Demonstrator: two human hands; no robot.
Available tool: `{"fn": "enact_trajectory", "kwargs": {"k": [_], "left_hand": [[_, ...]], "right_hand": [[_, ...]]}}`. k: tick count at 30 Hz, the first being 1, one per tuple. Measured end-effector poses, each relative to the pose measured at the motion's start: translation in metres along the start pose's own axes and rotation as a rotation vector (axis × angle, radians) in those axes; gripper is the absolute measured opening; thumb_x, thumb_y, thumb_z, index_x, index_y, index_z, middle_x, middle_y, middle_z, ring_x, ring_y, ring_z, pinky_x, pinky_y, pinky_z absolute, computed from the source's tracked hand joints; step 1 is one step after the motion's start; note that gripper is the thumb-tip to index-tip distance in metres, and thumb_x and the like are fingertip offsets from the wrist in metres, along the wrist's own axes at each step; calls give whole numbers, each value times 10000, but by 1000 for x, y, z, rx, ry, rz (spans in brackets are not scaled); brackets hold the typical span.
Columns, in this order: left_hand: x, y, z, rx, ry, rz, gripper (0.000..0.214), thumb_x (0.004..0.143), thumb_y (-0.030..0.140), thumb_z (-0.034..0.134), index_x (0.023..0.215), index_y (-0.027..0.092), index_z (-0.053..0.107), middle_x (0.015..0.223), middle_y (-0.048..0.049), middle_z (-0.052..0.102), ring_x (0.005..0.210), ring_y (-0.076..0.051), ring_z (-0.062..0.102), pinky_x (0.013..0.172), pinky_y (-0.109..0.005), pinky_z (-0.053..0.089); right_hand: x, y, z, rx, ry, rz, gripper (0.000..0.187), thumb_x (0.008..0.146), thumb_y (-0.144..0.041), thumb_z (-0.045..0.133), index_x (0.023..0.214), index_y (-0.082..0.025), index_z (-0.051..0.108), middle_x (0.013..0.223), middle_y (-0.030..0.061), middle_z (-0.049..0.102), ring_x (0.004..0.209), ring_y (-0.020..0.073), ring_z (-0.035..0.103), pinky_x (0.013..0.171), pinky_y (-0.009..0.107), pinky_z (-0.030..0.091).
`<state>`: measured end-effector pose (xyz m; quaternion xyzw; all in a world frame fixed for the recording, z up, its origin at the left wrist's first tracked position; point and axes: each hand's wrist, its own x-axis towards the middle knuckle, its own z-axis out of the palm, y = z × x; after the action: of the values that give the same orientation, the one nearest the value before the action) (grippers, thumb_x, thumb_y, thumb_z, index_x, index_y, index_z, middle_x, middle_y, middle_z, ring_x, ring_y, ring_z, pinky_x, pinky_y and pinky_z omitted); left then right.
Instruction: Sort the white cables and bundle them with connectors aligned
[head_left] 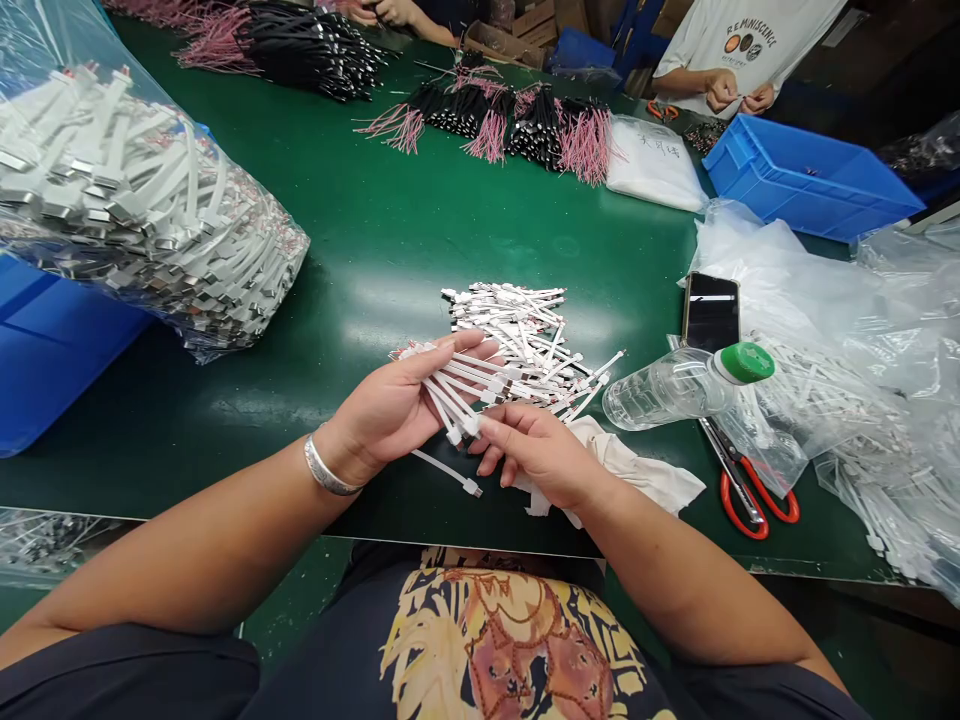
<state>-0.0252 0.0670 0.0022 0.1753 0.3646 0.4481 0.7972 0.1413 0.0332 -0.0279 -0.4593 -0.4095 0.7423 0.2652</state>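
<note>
My left hand (397, 400) is closed around a bunch of short white USB cables (454, 390), their metal plugs pointing toward my right. At the plug end of that bunch is my right hand (536, 450), its thumb and forefinger pinching one of the white connectors. Just beyond both hands lies a loose pile of similar white cables (517, 320) on the green table (360, 260). One single white cable (450, 472) rests on the table below my left hand. A crumpled white cloth (637, 470) lies beside my right wrist.
Right of the pile are a clear bottle (660, 390), a phone (711, 310), red-handled scissors (742, 480) and bagged cables (832, 400). A large bag of white cables (150, 190) stands left. Black-and-pink cable bundles (517, 120), a blue bin (810, 175) and a co-worker's hands (739, 92) are across the table.
</note>
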Motion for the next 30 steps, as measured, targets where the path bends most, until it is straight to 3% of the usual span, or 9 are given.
{"fn": "enact_trajectory", "kwargs": {"k": [10,30], "left_hand": [[1,-2,-2,-14,-15,18,260,849,174,527,1068,104,651,1126,-137,666,1056,-237,623,1027,-402,419],[0,-3,1,-34,4,-8,262,871,140,472,1060,92,647,1120,-138,671,1090,-219,610,1038,-368,417]], "right_hand": [[-1,1,-3,14,129,-80,302,714,-425,704,707,-162,559,608,-32,590,460,50,508,389,149,306],[1,-2,-4,0,230,-96,349,672,-441,734,601,-161,538,500,-31,556,385,49,444,377,172,334]]}}
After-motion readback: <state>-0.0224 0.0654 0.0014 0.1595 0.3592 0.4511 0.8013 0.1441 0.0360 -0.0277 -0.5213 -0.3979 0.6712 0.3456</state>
